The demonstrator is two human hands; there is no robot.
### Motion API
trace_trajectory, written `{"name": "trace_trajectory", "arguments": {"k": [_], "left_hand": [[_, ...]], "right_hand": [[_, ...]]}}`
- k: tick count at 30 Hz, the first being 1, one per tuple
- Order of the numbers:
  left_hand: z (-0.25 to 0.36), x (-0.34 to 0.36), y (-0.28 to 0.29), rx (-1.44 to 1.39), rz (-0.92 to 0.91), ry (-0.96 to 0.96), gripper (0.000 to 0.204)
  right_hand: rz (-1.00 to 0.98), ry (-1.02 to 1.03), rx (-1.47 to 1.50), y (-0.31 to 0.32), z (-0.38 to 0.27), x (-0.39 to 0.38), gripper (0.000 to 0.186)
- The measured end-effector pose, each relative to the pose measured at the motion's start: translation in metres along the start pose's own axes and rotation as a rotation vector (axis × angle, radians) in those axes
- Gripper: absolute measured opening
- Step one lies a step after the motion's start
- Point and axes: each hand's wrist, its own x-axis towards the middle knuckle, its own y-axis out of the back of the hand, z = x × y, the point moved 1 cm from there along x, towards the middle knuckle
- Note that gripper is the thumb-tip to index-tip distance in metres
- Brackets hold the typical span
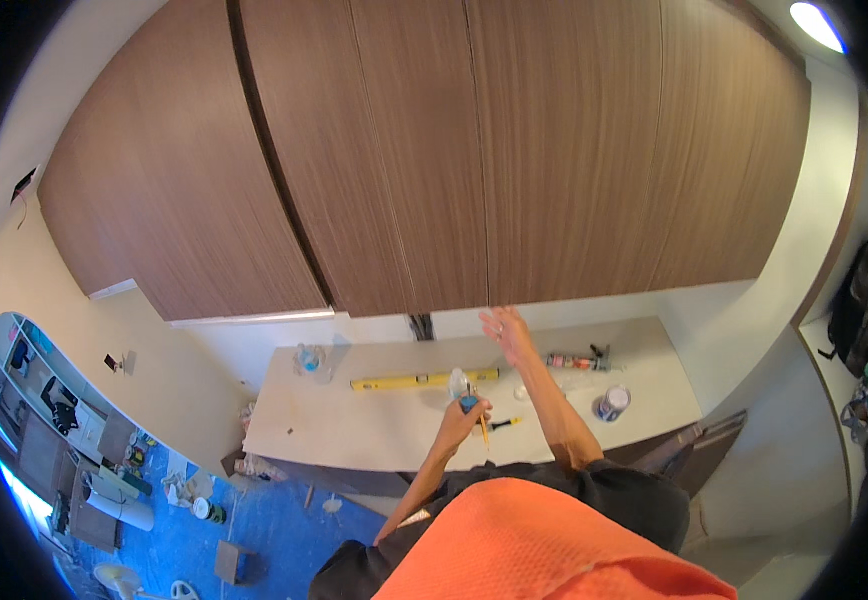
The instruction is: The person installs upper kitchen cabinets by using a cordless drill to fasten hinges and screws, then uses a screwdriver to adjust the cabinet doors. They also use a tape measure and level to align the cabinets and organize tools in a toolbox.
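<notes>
My left hand (pixel 464 422) is closed around a small clear and blue container (pixel 469 403), with a thin orange stick (pixel 485 430) poking down beside the fingers. What kind of container it is, I cannot make out. My right hand (pixel 505 328) is raised with its fingers apart, at the lower edge of the brown wood-grain wall cabinet (pixel 574 150); whether it touches the edge is unclear. Below the hands is the pale countertop (pixel 354 425). On it lies a yellow spirit level (pixel 394 382) behind my left hand. A small black and yellow tool (pixel 504 424) rests just right of that hand.
A sealant tube in a caulking gun (pixel 576 362) and a white lidded tub (pixel 613 403) are on the counter's right. At its left end stands a clear plastic bottle (pixel 309 360). Dark wires (pixel 421 327) hang behind. Blue sheeting (pixel 284 535) covers the floor, with a bucket (pixel 209 511).
</notes>
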Motion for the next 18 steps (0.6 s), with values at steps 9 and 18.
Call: {"name": "trace_trajectory", "arguments": {"k": [9,18], "left_hand": [[-0.001,0.007,-0.001,-0.052,-0.03,-0.039,0.028],[0.001,0.004,-0.004,-0.047,-0.015,0.013,0.029]], "right_hand": [[-0.018,0.022,-0.031,-0.006,-0.003,-0.003,0.016],[0.019,0.029,0.099,-0.005,0.005,0.003,0.016]]}}
